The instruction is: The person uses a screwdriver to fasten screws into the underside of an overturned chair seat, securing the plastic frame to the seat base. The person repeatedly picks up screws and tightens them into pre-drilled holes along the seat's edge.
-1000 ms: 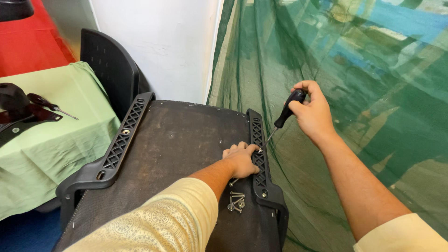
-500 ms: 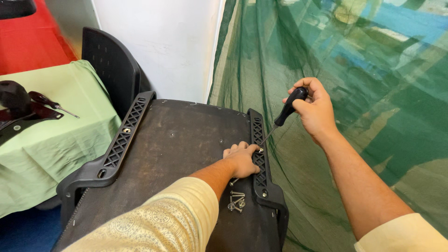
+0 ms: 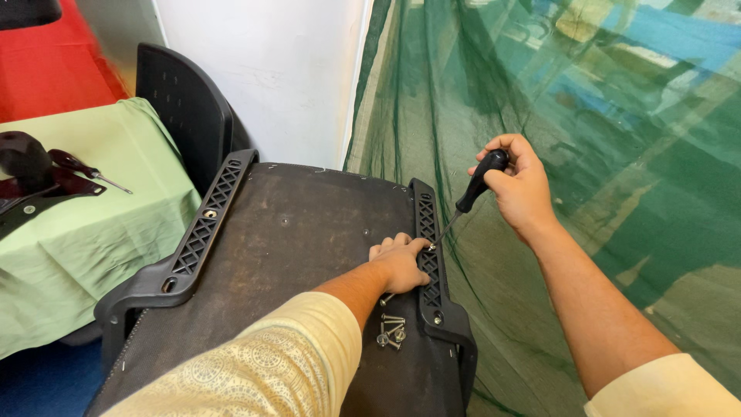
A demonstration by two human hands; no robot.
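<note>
An upturned chair seat [image 3: 309, 232] with a dark underside lies in front of me, a black latticed armrest bracket on each side. My left hand [image 3: 401, 262] rests on the right bracket [image 3: 429, 255], fingers curled beside a screw hole. My right hand [image 3: 521, 185] grips a black-handled screwdriver [image 3: 472, 193], its tip angled down onto the bracket next to my left fingers. Several loose screws [image 3: 390, 328] lie on the seat just below my left hand.
The left bracket [image 3: 202, 224] runs along the seat's other edge. A black chair back [image 3: 181, 108] stands behind. At left, a green-clothed table [image 3: 93, 224] carries a second screwdriver [image 3: 85, 170] and black parts. Green netting [image 3: 579, 154] hangs at right.
My right hand with the screwdriver shifted slightly, the handle turning a little. My left hand stayed on the right bracket.
</note>
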